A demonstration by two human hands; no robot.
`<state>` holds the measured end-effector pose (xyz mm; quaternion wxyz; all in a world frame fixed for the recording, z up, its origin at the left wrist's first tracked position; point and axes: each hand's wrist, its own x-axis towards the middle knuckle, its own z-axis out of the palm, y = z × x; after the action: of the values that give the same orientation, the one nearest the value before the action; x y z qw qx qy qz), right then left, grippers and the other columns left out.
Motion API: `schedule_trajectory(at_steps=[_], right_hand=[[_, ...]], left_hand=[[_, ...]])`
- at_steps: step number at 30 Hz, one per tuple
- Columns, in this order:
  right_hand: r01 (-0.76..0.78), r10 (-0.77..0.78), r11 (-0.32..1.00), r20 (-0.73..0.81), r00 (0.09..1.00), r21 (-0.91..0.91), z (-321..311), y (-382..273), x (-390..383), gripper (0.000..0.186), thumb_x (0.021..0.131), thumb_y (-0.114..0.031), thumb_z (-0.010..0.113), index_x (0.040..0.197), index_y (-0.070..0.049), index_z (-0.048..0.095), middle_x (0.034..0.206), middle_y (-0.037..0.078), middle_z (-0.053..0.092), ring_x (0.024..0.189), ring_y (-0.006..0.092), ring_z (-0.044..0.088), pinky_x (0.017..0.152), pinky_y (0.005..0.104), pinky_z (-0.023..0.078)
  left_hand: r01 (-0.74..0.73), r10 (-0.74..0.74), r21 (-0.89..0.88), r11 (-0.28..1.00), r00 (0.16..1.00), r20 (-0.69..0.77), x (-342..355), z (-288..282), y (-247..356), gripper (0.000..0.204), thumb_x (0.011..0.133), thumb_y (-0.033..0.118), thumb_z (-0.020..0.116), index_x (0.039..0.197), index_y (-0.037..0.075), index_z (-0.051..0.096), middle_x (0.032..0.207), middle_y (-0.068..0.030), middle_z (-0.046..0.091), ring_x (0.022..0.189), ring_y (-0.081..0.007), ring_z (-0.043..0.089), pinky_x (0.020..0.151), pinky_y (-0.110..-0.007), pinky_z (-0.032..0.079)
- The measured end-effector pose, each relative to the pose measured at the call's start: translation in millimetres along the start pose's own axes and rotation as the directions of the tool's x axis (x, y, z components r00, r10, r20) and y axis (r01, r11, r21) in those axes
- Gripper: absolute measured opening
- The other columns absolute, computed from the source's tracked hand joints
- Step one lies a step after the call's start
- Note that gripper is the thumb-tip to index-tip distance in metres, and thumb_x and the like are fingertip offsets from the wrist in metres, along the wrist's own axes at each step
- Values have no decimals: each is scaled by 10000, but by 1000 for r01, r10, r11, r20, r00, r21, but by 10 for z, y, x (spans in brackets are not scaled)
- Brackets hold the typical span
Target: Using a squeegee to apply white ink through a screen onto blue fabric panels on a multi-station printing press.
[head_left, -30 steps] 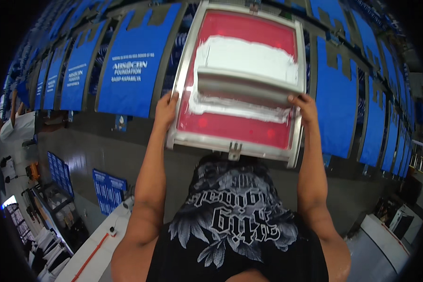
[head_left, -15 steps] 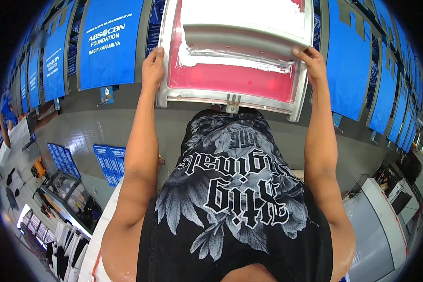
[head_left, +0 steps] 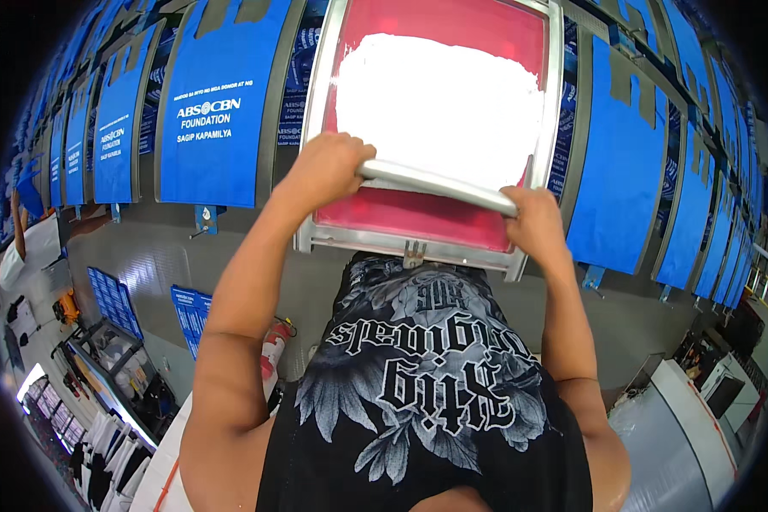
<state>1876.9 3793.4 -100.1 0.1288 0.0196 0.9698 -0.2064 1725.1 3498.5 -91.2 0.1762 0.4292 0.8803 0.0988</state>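
Both ends of a long silver squeegee [head_left: 439, 187] are in my grip, across the near part of a screen printing frame [head_left: 325, 77]. My left hand [head_left: 333, 166] is wrapped round its left end and my right hand [head_left: 533, 222] round its right end. Beyond the squeegee, a broad patch of white ink [head_left: 439, 111] covers much of the pink-red mesh [head_left: 439, 21]. A strip of bare mesh shows on the near side. The squeegee's lower edge is hidden. A small metal bracket [head_left: 414, 253] sits at the frame's near rail, close to my shirt.
Printed blue fabric panels [head_left: 218, 162] lie on boards in a row to the left, and plain blue panels [head_left: 619, 162] to the right. A red fire extinguisher [head_left: 274, 348] stands below left. At far left is another person's arm [head_left: 19, 224].
My hands have gone from the frame's side rails to the squeegee's ends. The squeegee is now nearer me and tilted differently, and the frame sits lower in view.
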Motion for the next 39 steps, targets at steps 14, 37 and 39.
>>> schedule_trajectory(at_steps=[14,37,39], right_hand=[[96,-102,993,-95,990,-70,67,97,51,492,560,55,582,1035,-73,606,981,106,635,965,293,578,1002,515,319],[19,-44,985,-141,989,-172,39,225,628,394,640,0,591,1006,-127,663,807,111,653,857,284,605,988,467,348],[-60,48,973,-58,997,-223,-230,442,1317,372,669,-77,590,1029,-132,663,851,131,675,840,275,642,921,455,390]], left_hand=[[86,-97,-60,994,972,-212,-245,291,16,365,539,46,707,889,71,607,848,-99,602,827,-293,562,697,-415,432],[308,-313,-78,948,947,-74,453,154,-204,283,632,75,706,911,117,690,763,-133,651,760,-335,627,722,-434,503],[267,-254,24,963,939,-231,1054,19,-616,254,681,213,692,926,145,686,800,-139,667,778,-321,646,720,-421,511]])
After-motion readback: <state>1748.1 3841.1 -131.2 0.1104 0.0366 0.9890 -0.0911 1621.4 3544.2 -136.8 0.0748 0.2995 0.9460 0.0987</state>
